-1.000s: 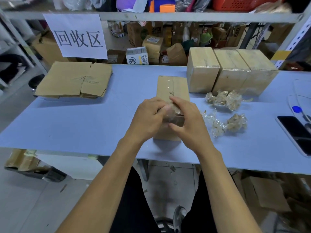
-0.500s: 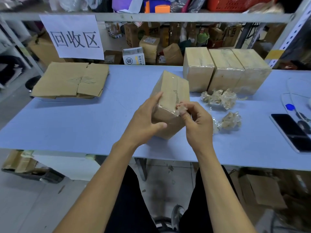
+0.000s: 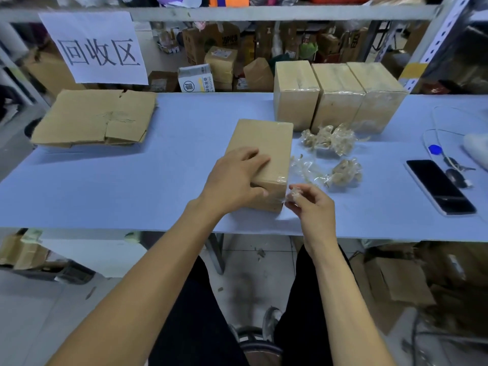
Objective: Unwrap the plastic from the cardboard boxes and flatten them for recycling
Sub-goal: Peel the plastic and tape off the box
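Observation:
A plastic-wrapped cardboard box (image 3: 266, 143) lies flat on the blue table (image 3: 132, 186), near its front edge. My left hand (image 3: 235, 178) grips the box's near left corner, fingers on top and thumb on the front face. Just right of the box's near right corner, my right hand (image 3: 309, 204) pinches a strip of clear plastic wrap (image 3: 291, 193) that still runs to the box. Three wrapped boxes (image 3: 338, 96) stand in a row at the back right. Flattened cardboard (image 3: 95, 117) lies at the back left.
Crumpled wads of removed plastic (image 3: 330, 138) lie right of the box, with another wad (image 3: 343, 173) nearer me. A black phone (image 3: 439, 186), keys and a cable sit at the right edge. A paper sign (image 3: 95, 48) hangs from the shelf frame behind.
The box went from tilted up in my hands to lying flat on the table. My right hand drew the plastic strip away to the box's right side.

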